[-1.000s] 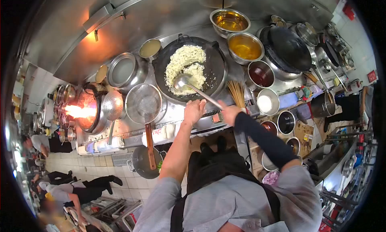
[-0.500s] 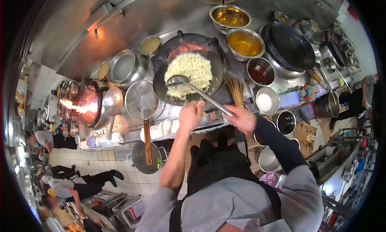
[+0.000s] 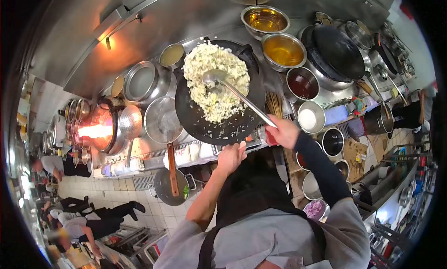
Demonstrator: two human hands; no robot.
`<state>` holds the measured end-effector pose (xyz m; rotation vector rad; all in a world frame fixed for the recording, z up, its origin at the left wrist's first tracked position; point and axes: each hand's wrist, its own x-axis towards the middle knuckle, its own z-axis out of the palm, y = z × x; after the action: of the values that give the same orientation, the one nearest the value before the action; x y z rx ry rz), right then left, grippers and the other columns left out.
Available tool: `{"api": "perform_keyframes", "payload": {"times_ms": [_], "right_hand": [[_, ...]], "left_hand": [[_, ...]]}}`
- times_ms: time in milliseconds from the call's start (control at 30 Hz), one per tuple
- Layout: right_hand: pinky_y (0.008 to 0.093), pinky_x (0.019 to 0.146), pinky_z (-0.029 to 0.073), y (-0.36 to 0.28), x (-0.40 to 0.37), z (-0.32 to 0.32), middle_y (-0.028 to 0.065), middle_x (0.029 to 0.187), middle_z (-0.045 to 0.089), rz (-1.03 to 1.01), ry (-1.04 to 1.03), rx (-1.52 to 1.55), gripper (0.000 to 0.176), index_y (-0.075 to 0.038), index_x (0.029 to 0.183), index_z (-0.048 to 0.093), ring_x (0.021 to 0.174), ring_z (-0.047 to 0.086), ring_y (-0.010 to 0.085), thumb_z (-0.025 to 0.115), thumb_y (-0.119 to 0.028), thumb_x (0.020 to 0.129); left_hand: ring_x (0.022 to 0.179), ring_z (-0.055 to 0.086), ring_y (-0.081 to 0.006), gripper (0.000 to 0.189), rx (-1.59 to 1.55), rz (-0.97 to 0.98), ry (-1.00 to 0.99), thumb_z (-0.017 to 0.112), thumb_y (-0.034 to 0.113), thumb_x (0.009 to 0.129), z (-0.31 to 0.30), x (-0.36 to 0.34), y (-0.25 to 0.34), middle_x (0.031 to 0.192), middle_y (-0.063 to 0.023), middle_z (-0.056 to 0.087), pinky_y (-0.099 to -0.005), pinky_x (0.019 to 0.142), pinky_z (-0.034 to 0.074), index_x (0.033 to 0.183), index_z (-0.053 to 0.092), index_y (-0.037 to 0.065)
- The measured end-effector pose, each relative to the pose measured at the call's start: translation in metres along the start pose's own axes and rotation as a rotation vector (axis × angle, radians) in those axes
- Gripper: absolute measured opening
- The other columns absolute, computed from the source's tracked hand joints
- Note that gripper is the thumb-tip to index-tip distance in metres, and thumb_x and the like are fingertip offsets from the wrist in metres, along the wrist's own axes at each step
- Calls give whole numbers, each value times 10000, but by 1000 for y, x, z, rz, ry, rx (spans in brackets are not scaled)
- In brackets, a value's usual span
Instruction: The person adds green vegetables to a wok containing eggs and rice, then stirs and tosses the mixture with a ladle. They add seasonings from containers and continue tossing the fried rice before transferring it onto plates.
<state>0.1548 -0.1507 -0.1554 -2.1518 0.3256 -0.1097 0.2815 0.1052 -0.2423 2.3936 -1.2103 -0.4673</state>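
Steel range [image 3: 150,152], black wok [image 3: 219,124], tiled floor [image 3: 148,197].

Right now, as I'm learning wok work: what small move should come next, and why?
Probably pull the ladle back toward the near rim, spreading the rice. The rice is heaped on the far half of the wok, the near half is nearly bare, and the ladle's bowl sits in the heap. The left hand holds the near rim, the right hand the ladle.
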Motion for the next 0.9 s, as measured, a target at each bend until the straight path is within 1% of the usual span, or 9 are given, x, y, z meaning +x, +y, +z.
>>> {"api": "perform_keyframes", "payload": {"times_ms": [167, 300, 433, 467, 567, 600, 633, 733, 900], "right_hand": [[525, 764, 566, -96, -37, -100, 252, 867, 721, 22, -85, -418, 364, -21, 1329, 604, 839, 711, 464, 630, -181, 1003], [524, 810, 568, -121, -13, -87, 274, 993, 733, 42, 44, -508, 453, -4, 1381, 586, 941, 709, 468, 661, -221, 990], [438, 820, 613, -81, -9, 11, 253, 1198, 700, 273, -26, 85, 670, 6, 1589, 390, 943, 730, 347, 656, -271, 1040], [385, 753, 634, -83, -17, 38, 187, 1250, 689, 405, -50, 352, 729, -9, 1638, 327, 884, 729, 256, 670, -263, 1047], [317, 737, 617, -107, -21, 114, 103, 1109, 705, 336, -265, 492, 599, -56, 1584, 439, 964, 707, 163, 679, -138, 1042], [346, 812, 604, -119, -25, 135, 118, 1055, 717, 8, -104, 382, 451, -38, 1456, 572, 970, 725, 205, 683, -107, 1025], [368, 862, 586, -108, -25, 154, 127, 1041, 732, -186, -31, 237, 431, -44, 1435, 603, 970, 735, 245, 682, -107, 1016], [387, 863, 572, -140, -50, 116, 135, 1059, 765, 161, -48, 290, 495, -63, 1539, 539, 968, 748, 258, 630, -165, 1063], [496, 884, 570, -150, -203, 41, 257, 1042, 741, 477, 596, -242, 482, -19, 1388, 633, 1003, 719, 431, 712, -211, 953]], "left_hand": [[918, 667, -483, 475, -97, 57, 108, 533, 462, 1087, -39, 63, -27, 904, -259, 708, -566, 841, 532, 961, 672, 25], [1040, 639, -467, 430, -74, 21, 42, 558, 424, 1082, -22, 98, -54, 1031, -246, 706, -543, 929, 500, 984, 665, 19], [1299, 545, -397, 322, -89, 259, 337, 603, 285, 1059, -64, 66, -37, 1243, -208, 664, -480, 1092, 433, 1158, 697, -7], [1269, 593, -371, 339, -112, 238, 450, 616, 288, 1061, -62, 53, -42, 1236, -204, 669, -496, 1070, 454, 1160, 703, -24], [1154, 674, -382, 509, -1351, -352, 28, 510, 472, 1103, -52, -8, -57, 1235, -234, 675, -507, 929, 577, 1281, 609, 5], [1114, 693, -392, 579, -1890, -534, -205, 463, 547, 1109, -58, -24, -65, 1230, -245, 676, -503, 875, 613, 1338, 565, 25], [1104, 695, -429, 651, -1960, -678, -237, 402, 632, 1095, -61, -29, -71, 1197, -247, 676, -514, 816, 641, 1395, 493, 62], [1075, 643, -323, 571, -1965, -619, -292, 544, 543, 1064, -62, -22, -105, 1164, -208, 685, -391, 896, 499, 1281, 620, 21], [845, 683, -128, 396, -1724, -469, -365, 602, 339, 1030, -115, 42, -30, 1031, -118, 730, -176, 467, 444, 1227, 672, 3]]}}
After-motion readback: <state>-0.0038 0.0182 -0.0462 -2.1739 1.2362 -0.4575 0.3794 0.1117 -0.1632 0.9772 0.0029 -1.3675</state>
